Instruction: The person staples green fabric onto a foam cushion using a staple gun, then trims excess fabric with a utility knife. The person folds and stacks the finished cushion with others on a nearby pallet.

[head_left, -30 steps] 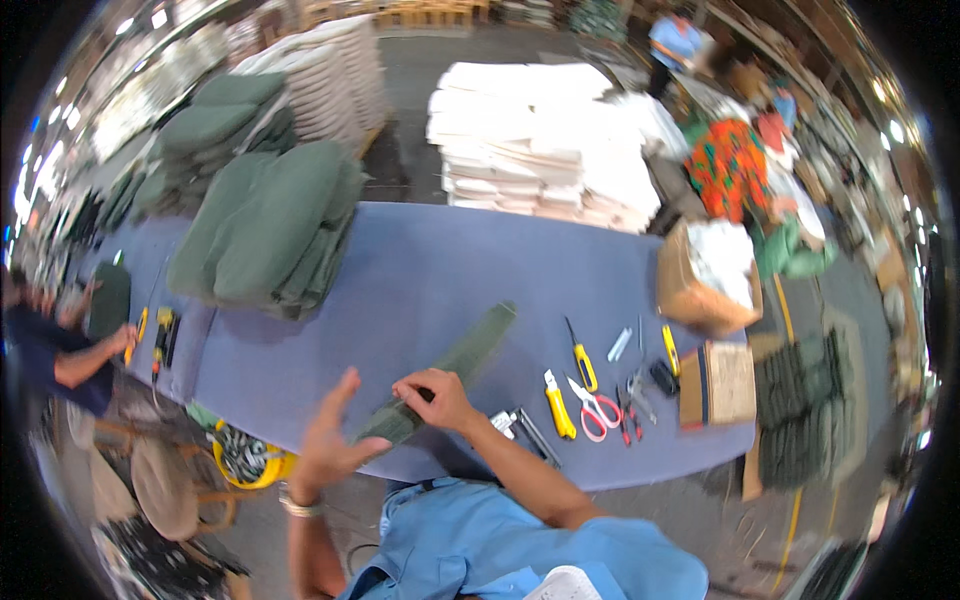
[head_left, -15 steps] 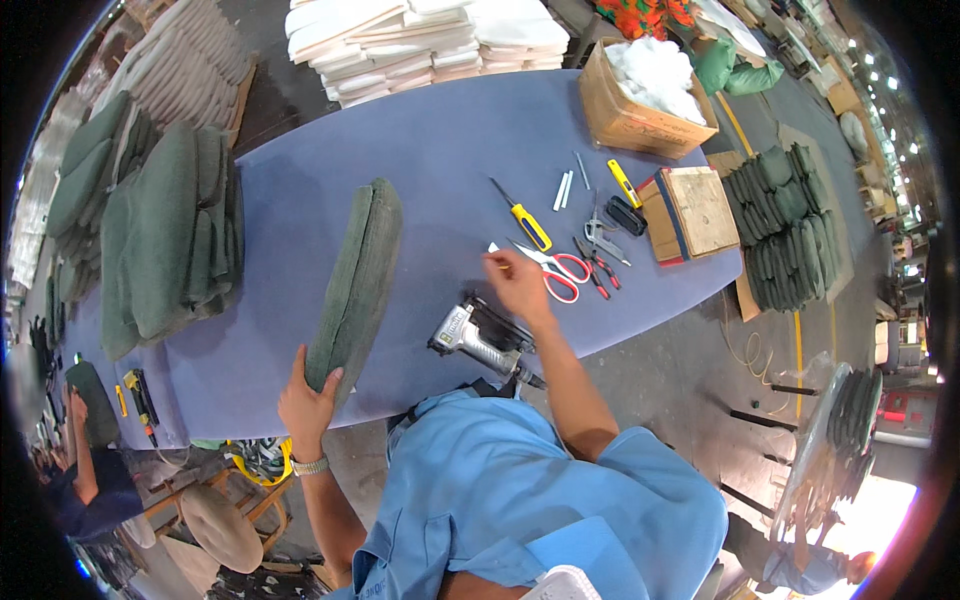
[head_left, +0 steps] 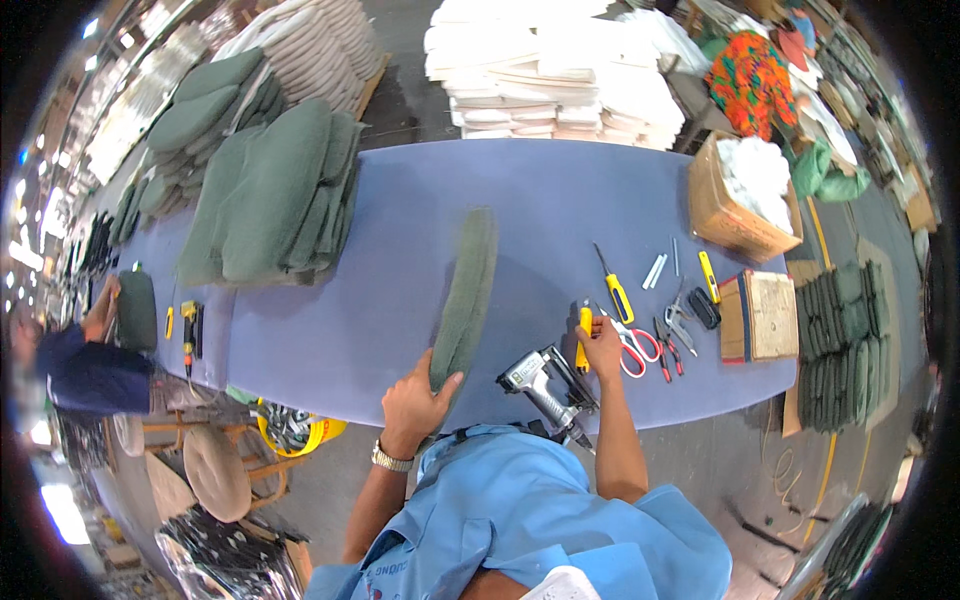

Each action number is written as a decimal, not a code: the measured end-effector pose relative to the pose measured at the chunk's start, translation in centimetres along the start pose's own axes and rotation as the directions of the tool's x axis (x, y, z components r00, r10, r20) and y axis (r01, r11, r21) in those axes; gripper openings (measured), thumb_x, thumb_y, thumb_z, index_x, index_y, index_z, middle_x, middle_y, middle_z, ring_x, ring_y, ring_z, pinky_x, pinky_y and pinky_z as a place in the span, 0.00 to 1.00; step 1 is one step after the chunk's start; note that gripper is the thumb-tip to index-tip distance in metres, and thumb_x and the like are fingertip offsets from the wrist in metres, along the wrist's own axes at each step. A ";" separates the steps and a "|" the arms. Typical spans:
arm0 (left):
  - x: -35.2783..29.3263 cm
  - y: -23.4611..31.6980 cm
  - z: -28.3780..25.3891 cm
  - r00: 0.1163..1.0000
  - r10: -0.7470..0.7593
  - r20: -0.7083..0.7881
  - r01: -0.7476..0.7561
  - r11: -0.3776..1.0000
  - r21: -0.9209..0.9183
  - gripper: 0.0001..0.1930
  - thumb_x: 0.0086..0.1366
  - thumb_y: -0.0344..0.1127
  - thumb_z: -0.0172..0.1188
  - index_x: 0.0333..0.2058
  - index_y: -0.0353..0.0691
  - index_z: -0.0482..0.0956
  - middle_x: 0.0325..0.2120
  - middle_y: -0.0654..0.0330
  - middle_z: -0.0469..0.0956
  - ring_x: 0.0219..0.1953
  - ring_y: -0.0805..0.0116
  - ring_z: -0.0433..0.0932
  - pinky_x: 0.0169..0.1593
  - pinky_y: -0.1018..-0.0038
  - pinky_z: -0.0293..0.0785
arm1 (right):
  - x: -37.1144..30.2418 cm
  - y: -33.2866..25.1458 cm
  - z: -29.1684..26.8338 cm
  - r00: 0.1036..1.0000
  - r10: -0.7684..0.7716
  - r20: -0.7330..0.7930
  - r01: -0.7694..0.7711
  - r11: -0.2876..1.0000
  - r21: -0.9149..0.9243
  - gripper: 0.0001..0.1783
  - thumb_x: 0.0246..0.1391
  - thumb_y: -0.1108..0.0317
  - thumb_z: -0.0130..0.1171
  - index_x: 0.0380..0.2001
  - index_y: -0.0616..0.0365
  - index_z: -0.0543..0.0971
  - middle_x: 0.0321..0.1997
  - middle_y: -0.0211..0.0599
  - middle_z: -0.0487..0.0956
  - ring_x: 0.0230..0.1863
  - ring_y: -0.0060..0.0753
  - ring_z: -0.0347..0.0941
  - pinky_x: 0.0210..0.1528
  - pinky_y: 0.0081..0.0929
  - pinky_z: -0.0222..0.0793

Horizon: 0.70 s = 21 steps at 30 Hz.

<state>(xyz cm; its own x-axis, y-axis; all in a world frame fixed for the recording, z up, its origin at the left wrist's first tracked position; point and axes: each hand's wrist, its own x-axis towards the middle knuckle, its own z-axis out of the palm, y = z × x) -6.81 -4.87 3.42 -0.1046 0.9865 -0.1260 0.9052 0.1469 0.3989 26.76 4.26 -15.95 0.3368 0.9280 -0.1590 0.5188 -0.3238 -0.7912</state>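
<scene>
My left hand point(head_left: 412, 405) grips the near end of a dark green cushion point(head_left: 467, 290), which stands on its narrow edge over the blue-covered table point(head_left: 400, 220). In my right hand point(head_left: 600, 347) is a yellow utility knife point(head_left: 584, 338), held near the table's front edge. Beside that hand lie white-and-red scissors point(head_left: 637, 350), partly covered by it. A silver staple gun point(head_left: 545, 385) rests just left of my right wrist. Past the scissors are a yellow-handled screwdriver point(head_left: 617, 297) and red-handled pliers point(head_left: 673, 350).
Green cushions point(head_left: 270, 200) are piled at the table's left. A carton of white stuffing point(head_left: 735, 210) and a wooden box point(head_left: 760, 318) stand on the right, near an air blow gun point(head_left: 680, 325) and another yellow cutter point(head_left: 708, 275). A co-worker point(head_left: 90, 350) works at far left.
My right hand has picked up the yellow utility knife and drawn it toward me. The cushion now leans less to the right, still in my left hand. The whole view has shifted.
</scene>
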 end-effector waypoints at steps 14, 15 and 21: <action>5.5 -0.1 -0.3 0.952 0.289 -0.099 -0.270 0.948 0.171 0.10 0.66 0.37 0.56 0.37 0.42 0.84 0.27 0.51 0.84 0.29 0.48 0.85 0.29 0.53 0.80 | -5.3 -13.2 2.8 0.939 -0.197 0.282 -0.141 0.526 0.839 0.19 0.74 0.65 0.48 0.65 0.51 0.68 0.49 0.49 0.84 0.34 0.23 0.77 0.35 0.20 0.73; 5.2 -0.1 -0.5 0.942 0.320 -0.099 -0.300 0.938 0.173 0.10 0.65 0.36 0.56 0.39 0.41 0.83 0.28 0.52 0.85 0.28 0.49 0.85 0.29 0.54 0.80 | -6.2 -13.8 2.9 0.945 -0.174 0.277 -0.152 0.515 0.844 0.17 0.75 0.66 0.47 0.63 0.51 0.70 0.49 0.50 0.83 0.34 0.25 0.78 0.36 0.20 0.75; 5.3 0.3 -1.4 0.878 0.479 -0.002 -0.466 0.855 0.229 0.14 0.65 0.35 0.56 0.47 0.37 0.78 0.26 0.56 0.84 0.27 0.56 0.86 0.24 0.60 0.79 | -7.9 -14.1 4.1 0.958 -0.194 0.211 -0.132 0.354 0.926 0.27 0.74 0.47 0.42 0.65 0.53 0.68 0.58 0.55 0.79 0.44 0.40 0.81 0.48 0.36 0.79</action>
<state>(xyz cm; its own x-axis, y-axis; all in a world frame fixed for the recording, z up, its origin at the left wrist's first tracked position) -7.72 0.50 4.15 0.3411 0.9365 0.0818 0.9168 -0.3506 0.1913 13.61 2.28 -5.96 0.0564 0.9908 -0.1234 -0.5881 -0.0669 -0.8060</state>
